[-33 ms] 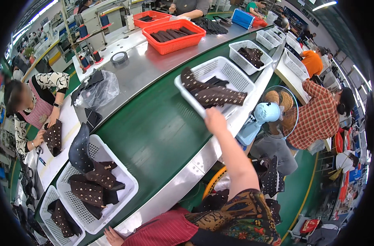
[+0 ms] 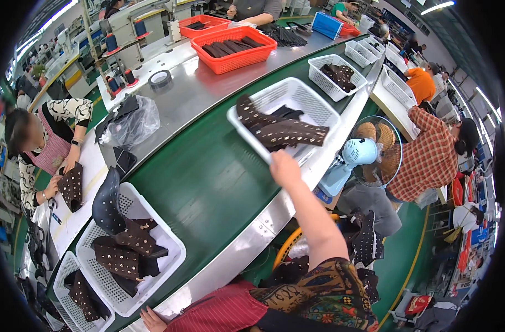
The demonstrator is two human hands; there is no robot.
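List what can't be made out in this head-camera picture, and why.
In the head view:
Right hand: fingertips hidden by the hand itself.
White basket beside it: floor partly hidden by studded brown pieces.
Left hand: wrist cut off by the lower edge.
Far person in green: handwork too small.

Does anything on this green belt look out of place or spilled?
One thing: a dark, glossy piece juts past the rim of the large near basket, looking loosely propped, while the brown studded pieces beside it lie lower. Nothing appears spilled or damaged, and the white basket at the right hand looks upright.
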